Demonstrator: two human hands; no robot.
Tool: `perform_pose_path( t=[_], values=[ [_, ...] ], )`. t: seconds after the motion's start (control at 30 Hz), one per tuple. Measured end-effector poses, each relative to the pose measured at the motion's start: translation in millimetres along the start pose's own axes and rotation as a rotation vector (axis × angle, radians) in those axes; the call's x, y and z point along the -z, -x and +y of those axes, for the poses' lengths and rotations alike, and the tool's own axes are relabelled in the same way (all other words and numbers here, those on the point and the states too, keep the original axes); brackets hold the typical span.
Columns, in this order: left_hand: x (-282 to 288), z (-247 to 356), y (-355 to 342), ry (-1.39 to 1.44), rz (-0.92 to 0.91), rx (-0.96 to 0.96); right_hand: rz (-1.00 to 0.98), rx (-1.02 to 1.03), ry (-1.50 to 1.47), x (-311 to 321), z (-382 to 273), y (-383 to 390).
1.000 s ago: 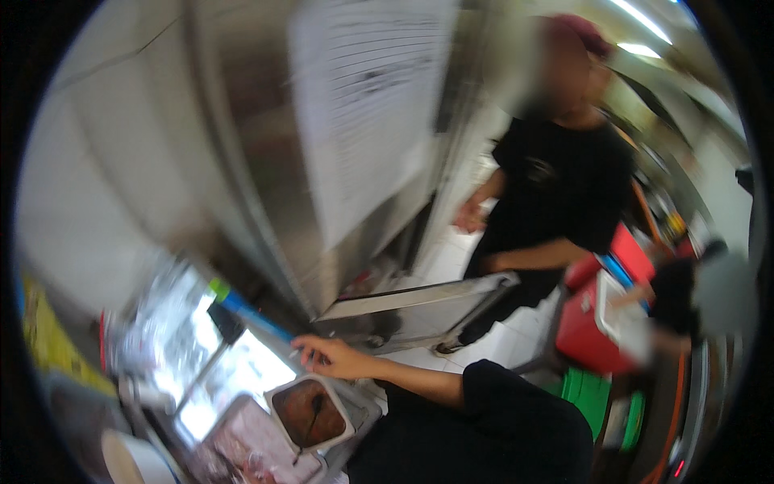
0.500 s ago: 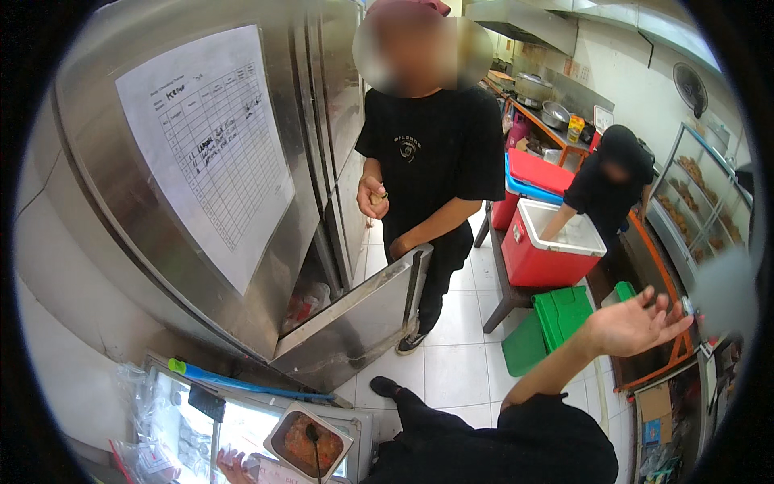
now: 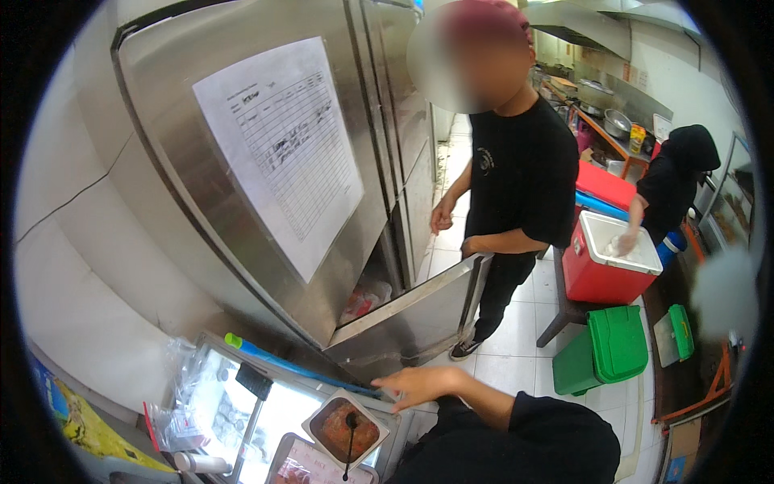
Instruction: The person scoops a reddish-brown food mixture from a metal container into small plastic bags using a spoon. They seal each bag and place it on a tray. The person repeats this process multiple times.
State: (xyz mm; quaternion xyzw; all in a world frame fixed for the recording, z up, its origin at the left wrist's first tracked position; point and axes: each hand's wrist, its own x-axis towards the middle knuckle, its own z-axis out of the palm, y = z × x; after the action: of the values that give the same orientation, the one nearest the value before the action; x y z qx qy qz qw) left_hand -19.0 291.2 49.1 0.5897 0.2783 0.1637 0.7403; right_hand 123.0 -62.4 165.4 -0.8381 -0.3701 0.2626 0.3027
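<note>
At lower centre, the right hand [image 3: 421, 385] is held near a metal tub [image 3: 320, 413], its fingers [image 3: 390, 382] loosely spread.

Right hand [image 3: 418, 385] back beside pan [image 3: 323, 410]

The lower edge cuts off the pale pink container [image 3: 305, 466].

Head-worn fisheye — angled downward
</note>
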Motion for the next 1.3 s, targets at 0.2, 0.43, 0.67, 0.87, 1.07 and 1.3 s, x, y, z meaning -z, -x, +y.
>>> perform_pose_path(
  t=[0.2,0.43,0.67,0.87,1.07,1.3],
  values=[
    [34,-26,17,0.054,0.086,0.027,-0.328,0.195,-0.001,-41,-22,-33],
    [81,-44,44,0.215,0.081,-0.057,-0.256,0.135,-0.073,-77,-9,-17],
    [94,-44,79,0.439,0.216,-0.033,0.133,0.231,-0.254,-79,5,-55],
    [93,-53,119,0.515,0.473,0.005,0.074,0.367,-0.158,-111,-12,-104],
    [98,-71,141,0.473,0.63,0.063,-0.09,0.611,0.33,-183,0,-153],
    [94,-87,156,0.73,0.626,0.0,0.058,0.622,0.186,-153,5,-155]
  ],
)
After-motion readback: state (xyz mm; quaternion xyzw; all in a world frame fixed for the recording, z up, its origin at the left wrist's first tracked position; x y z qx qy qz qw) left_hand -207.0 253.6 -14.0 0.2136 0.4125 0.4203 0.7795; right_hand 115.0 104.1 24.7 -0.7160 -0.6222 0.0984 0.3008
